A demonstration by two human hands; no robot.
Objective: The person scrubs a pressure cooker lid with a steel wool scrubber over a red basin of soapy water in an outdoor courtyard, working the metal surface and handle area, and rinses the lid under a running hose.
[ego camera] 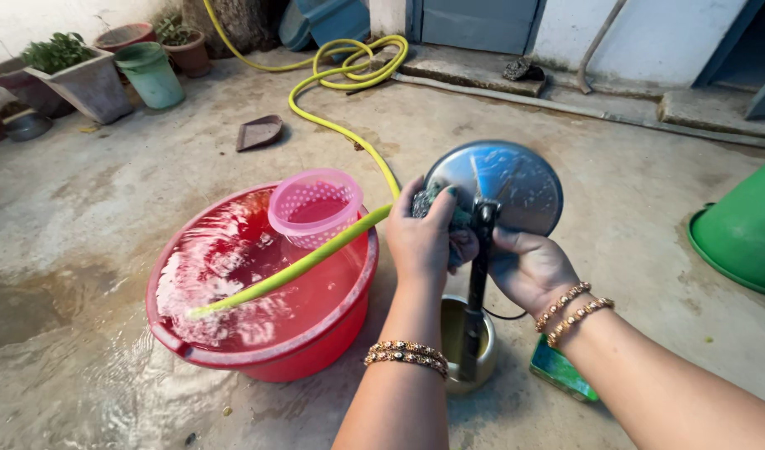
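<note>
Your left hand (422,237) sits at the centre of the frame, its fingers (439,207) curled together and pressing a dark scouring pad (437,204) against the left edge of a round steel pan (503,185). The pan is held up on edge, its shiny underside facing you, just right of centre. Your right hand (528,267) is below and to the right of the pan, with its fingers wrapped around the pan's dark handle (477,283), which runs down from the disc toward the lower middle of the frame. Both wrists carry beaded bangles.

Under the handle's end, a small brass-coloured pot (466,346) stands on the wet concrete floor (107,208). Just right of it, partly hidden by your right forearm, lies a green flat object (557,371).

Left of your hands is a red tub (316,350) full of foamy water, with a pink perforated basket (314,204) resting at its far rim. A yellow hose (316,254) comes down from the upper middle of the frame, crosses the tub and ends in the water. At the upper left stand several plant pots (91,83) and a green bucket (153,75). A green basin (745,229) is cut off at the right edge.
</note>
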